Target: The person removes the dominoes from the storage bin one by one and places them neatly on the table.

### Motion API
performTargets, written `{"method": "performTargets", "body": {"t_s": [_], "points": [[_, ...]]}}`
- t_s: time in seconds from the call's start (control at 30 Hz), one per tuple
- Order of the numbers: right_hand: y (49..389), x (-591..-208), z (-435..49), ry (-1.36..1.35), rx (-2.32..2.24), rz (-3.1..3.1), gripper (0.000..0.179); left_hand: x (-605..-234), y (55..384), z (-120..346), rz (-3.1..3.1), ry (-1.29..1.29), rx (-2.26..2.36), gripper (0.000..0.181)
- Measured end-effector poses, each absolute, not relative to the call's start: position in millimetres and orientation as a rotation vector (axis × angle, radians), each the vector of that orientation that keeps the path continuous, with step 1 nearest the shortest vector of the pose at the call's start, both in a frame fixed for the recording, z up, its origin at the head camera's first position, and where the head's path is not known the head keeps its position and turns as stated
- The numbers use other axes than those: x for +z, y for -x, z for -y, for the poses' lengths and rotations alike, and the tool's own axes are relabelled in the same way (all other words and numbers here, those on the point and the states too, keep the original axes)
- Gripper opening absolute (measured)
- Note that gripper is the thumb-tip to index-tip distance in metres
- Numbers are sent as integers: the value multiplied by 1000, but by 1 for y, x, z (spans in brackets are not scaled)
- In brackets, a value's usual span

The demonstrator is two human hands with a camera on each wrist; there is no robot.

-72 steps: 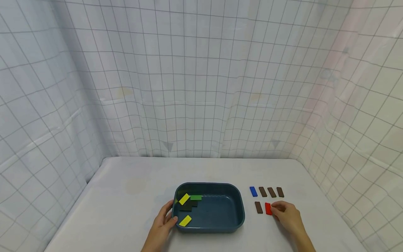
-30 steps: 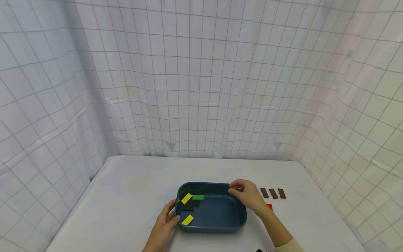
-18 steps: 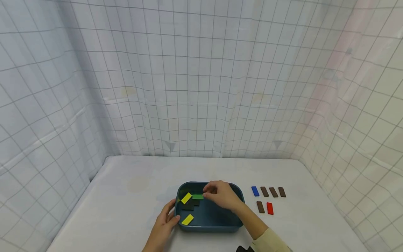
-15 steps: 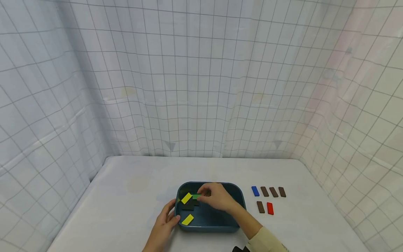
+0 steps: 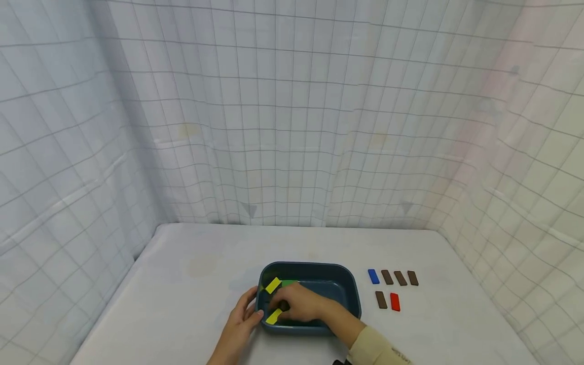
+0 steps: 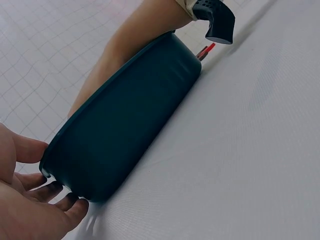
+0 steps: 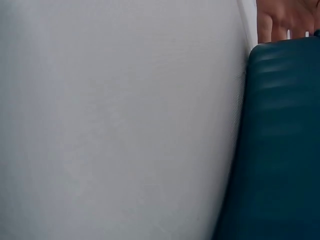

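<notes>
A dark teal plastic bin stands on the table. My left hand holds its left end, thumb at the rim and fingers against the outer wall, as the left wrist view shows on the bin. My right hand is down inside the bin, its fingertips at the lower yellow tile; whether they pinch it I cannot tell. Another yellow tile and a green tile lie farther back in the bin. Black tiles there are mostly hidden by the right hand.
Right of the bin, small tiles lie in two rows: a blue tile with several brown tiles behind, then a brown tile and a red tile nearer. White gridded curtains enclose the table.
My right hand has moved left from beside the red tile, over the bin's right side, and down to the lower yellow tile. My left hand has stayed on the bin.
</notes>
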State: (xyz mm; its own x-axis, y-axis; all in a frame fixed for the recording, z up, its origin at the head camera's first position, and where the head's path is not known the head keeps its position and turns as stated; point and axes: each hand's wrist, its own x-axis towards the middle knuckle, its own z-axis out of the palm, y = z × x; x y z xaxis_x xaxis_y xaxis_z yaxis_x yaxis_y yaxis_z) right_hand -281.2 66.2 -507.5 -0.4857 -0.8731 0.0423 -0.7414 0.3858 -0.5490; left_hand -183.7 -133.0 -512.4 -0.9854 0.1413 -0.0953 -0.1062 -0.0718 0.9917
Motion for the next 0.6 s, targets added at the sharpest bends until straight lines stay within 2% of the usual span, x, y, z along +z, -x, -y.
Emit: {"method": "performTargets", "body": {"t_s": [0.23,0.6], "points": [[283,-506,-69,1457,-704,-2407,19,-513,185,131,-2033,-34,2177,59],[285,-503,-73,1289,-972,-2367,7,-512,183,129,-2048,25,2158,60]]}}
